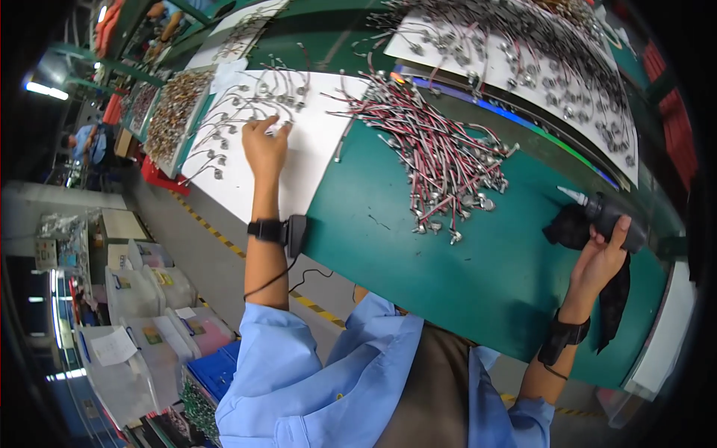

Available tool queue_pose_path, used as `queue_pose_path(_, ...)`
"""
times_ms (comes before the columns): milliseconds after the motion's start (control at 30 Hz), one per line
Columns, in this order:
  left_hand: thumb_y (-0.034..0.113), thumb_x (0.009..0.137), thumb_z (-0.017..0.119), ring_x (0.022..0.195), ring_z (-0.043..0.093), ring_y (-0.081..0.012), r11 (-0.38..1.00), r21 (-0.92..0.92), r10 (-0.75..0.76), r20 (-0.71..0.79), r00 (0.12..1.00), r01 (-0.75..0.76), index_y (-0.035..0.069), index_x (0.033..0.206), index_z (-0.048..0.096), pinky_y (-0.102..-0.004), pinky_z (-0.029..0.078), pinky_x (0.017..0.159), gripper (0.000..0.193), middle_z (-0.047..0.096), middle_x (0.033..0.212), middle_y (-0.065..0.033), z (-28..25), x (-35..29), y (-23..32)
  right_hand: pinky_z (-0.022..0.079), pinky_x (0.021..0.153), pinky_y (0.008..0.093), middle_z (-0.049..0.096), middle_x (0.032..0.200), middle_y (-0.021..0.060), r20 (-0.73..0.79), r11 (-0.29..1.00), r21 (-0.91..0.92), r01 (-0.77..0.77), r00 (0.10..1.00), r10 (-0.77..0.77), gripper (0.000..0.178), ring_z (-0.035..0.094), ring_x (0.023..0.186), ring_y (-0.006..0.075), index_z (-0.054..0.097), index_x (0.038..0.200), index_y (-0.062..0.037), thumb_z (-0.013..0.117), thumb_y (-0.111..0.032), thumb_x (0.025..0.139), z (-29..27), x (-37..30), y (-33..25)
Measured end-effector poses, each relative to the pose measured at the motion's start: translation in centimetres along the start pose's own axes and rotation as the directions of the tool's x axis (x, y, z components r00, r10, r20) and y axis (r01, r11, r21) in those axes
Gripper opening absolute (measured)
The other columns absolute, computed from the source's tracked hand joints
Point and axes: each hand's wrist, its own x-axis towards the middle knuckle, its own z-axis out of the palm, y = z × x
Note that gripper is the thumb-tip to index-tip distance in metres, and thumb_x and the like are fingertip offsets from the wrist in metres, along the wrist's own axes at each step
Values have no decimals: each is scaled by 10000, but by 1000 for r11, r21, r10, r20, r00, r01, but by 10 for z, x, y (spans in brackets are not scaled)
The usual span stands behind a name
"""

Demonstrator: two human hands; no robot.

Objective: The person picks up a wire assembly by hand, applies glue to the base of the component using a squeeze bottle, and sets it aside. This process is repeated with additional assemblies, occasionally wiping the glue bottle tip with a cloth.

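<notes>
My left hand (265, 149) is over a white sheet (299, 168) at the left, its fingers curled down among several small wired components (218, 142) laid in rows. Whatever those fingertips pinch is too small to make out. At the right, my right hand (603, 261) is wrapped round a dark squeeze bottle (618, 215) with a pale pointed nozzle (573, 196), which points left and slightly away from me. A black cloth (614, 306) lies under and beside that hand. Between my hands, a heap of red, black and white wires with metal ends (441, 149) rests on the green table (373, 231).
Beyond the heap, a raised shelf edge (523, 128) bears another white sheet (441, 54) covered with wired parts. A tray of parts (175, 116) stands at far left. Plastic bins (134, 295) are on the floor at left. A cable (272, 284) hangs from my left wrist.
</notes>
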Motion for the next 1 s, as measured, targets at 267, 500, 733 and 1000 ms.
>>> queue_pose_path(267, 97, 669, 665, 636, 501, -174, 870, -490, 200, 450, 870, 53, 22, 834, 592, -256, 412, 550, 195, 505, 827, -74, -63, -114, 162, 337, 532, 224, 490, 731, 12, 21, 983, 159, -93, 996, 91, 219, 353, 530, 65, 496, 871, -48, 535, -260, 834, 0, 6, 0)
queue_pose_path(500, 35, 649, 665, 589, 484, -185, 862, -477, 105, 497, 861, 171, 3, 868, 557, -283, 410, 531, 246, 485, 836, -91, -46, -152, 195, 331, 526, 222, 508, 737, 18, 41, 970, 195, -143, 990, 138, 211, 355, 524, 68, 502, 877, -56, 535, -259, 833, 1, 4, -2)
queue_pose_path(733, -15, 663, 634, 544, 484, -159, 918, -381, 70, 422, 904, 107, -5, 816, 495, -277, 401, 488, 207, 493, 866, -103, -48, -159, 207, 329, 530, 219, 508, 738, 19, 61, 965, 207, -162, 986, 152, 221, 353, 521, 67, 501, 874, -56, 538, -269, 830, 2, -1, -5)
queue_pose_path(1000, -48, 711, 599, 544, 520, -100, 276, -788, -28, 567, 824, 551, 13, 829, 448, -193, 417, 443, 202, 561, 889, -121, -79, -128, 216, 320, 535, 213, 507, 743, 16, 89, 951, 248, -185, 982, 168, 220, 348, 527, 62, 500, 873, -60, 526, -275, 837, 0, -2, -10)
